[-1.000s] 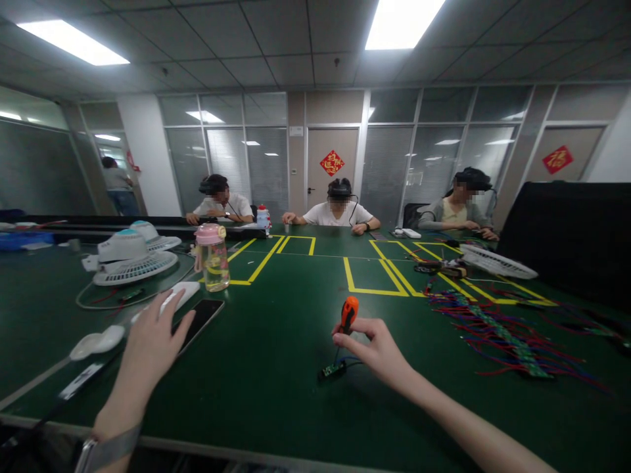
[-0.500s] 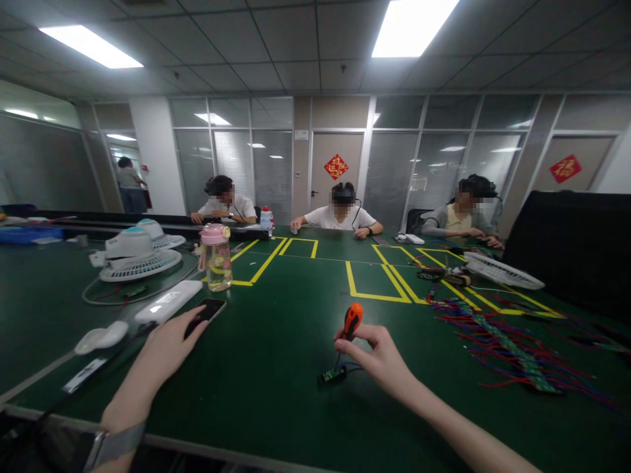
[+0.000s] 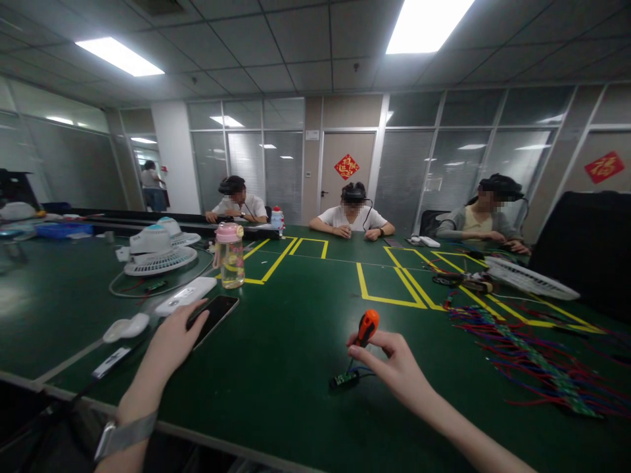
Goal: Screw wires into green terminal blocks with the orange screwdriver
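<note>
My right hand (image 3: 394,368) is closed around an orange-handled screwdriver (image 3: 367,327), held upright with its tip down on a small green circuit board (image 3: 345,379) that lies on the green table (image 3: 276,368). My left hand (image 3: 172,341) reaches out to the left with fingers stretched flat, its fingertips on a black phone (image 3: 217,312). A white power bank (image 3: 186,295) lies just beyond the phone. A grey watch band shows on my left wrist (image 3: 123,437).
A pink-capped water bottle (image 3: 231,256) and white fan parts (image 3: 158,249) stand at the left. Bundles of red and blue wires (image 3: 522,348) cover the right side. Three people sit at the far edge of the table. Yellow tape boxes (image 3: 389,282) mark the middle.
The view has shifted left. My left hand slid from over the power bank down onto the phone. My right hand keeps the screwdriver on the board.
</note>
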A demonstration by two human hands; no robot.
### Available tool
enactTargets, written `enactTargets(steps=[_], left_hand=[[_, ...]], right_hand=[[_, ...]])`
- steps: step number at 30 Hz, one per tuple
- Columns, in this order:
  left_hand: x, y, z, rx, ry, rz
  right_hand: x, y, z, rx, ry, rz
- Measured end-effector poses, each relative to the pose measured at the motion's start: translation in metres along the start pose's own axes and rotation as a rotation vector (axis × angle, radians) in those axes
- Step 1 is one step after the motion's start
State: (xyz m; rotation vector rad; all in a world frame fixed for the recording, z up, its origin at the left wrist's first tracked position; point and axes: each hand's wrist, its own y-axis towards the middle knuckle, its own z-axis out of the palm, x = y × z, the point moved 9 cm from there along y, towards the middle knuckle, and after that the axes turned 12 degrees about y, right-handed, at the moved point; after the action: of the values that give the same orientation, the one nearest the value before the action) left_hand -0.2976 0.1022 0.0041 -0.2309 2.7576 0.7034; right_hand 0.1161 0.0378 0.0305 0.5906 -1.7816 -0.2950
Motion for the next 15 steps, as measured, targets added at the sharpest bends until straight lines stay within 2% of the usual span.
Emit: enactTargets(steps=[2,5,10,15], left_hand=[[0.016,0.000,-0.001,-0.008,-0.065,-0.085],[0.035,0.000,0.008,0.052,-0.209,-0.177],[0.045,0.001,0.019,0.110,-0.337,-0.183],[0.046,-0.001,0.018,0.134,-0.405,-0.230]], right_hand=[[0.000,0.000,0.000,-0.002,-0.011,-0.002],[0.000,0.000,0.000,-0.004,-0.026,-0.010],[0.001,0.000,0.000,-0.009,-0.027,-0.024],[0.002,0.000,0.000,-0.006,-0.030,-0.031]])
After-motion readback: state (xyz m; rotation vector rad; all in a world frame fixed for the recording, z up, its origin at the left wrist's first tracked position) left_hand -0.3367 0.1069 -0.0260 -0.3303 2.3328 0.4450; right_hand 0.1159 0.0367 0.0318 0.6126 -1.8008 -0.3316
